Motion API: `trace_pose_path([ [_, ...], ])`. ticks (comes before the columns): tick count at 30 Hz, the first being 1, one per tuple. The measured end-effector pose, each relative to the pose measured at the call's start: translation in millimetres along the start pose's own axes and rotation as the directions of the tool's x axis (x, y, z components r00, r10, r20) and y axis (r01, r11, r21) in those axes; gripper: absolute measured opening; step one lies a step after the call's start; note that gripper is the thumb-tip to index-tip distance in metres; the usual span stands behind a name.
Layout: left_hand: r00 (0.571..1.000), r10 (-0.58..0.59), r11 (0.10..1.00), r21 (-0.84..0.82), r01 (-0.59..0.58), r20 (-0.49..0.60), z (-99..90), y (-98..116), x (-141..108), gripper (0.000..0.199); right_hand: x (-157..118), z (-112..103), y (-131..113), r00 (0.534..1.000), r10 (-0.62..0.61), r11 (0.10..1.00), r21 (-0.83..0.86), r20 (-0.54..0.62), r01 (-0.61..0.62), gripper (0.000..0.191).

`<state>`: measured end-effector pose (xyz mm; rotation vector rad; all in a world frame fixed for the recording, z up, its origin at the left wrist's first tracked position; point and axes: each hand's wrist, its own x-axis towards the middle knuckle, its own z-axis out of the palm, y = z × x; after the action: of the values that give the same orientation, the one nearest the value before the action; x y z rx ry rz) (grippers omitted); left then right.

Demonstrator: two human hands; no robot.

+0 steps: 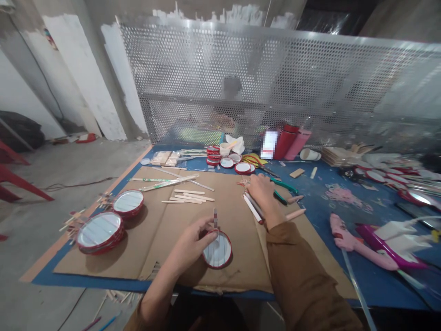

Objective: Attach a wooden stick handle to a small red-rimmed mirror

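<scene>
My left hand (pixel 189 243) pinches a small upright stick against a round red-rimmed frame (pixel 217 249) with a white, striped face, which lies on the brown cardboard sheet (pixel 213 207). My right hand (pixel 263 195) curls down at the cardboard's far right, over a bundle of long sticks with red ends (pixel 253 208). Its fingers hide the bundle's upper end. Green-handled pliers (pixel 284 186) lie just beyond that hand. Two similar red-rimmed discs (pixel 99 232) sit at the cardboard's left edge.
Flat wooden craft sticks (pixel 188 196) lie loose on the cardboard, which covers a blue tabletop (pixel 344 257). Pink glue guns (pixel 358 246) and scattered red-rimmed pieces crowd the right. Red lids and bottles stand at the back, before a perforated metal screen (pixel 275 78) with a person behind it.
</scene>
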<state>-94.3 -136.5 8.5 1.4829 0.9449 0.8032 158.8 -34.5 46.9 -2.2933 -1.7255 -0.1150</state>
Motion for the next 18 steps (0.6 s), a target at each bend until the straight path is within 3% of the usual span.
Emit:
trace_pose_path([
  [4, 1.0, 0.003, 1.0, -0.001, -0.003, -0.004, -0.1, 0.3, -0.2, 0.048, 8.8, -5.8, 24.7, 0.995, 0.094, 0.995, 0.015, 0.037, -0.094, 0.007],
  [9, 1.0, -0.005, 1.0, 0.01, 0.005, 0.014, 0.2, 1.2, -1.4, 0.048, 13.8, -21.4, 42.0, 0.989, 0.145, 0.981, 0.133, -0.024, -0.14, 0.019],
  [18, 1.0, -0.027, 0.996, 0.081, 0.027, 0.002, -1.6, 6.2, -5.0, 0.049, -8.7, -38.0, 66.9, 0.983, 0.176, 0.924, 0.353, -0.047, -0.149, 0.026],
])
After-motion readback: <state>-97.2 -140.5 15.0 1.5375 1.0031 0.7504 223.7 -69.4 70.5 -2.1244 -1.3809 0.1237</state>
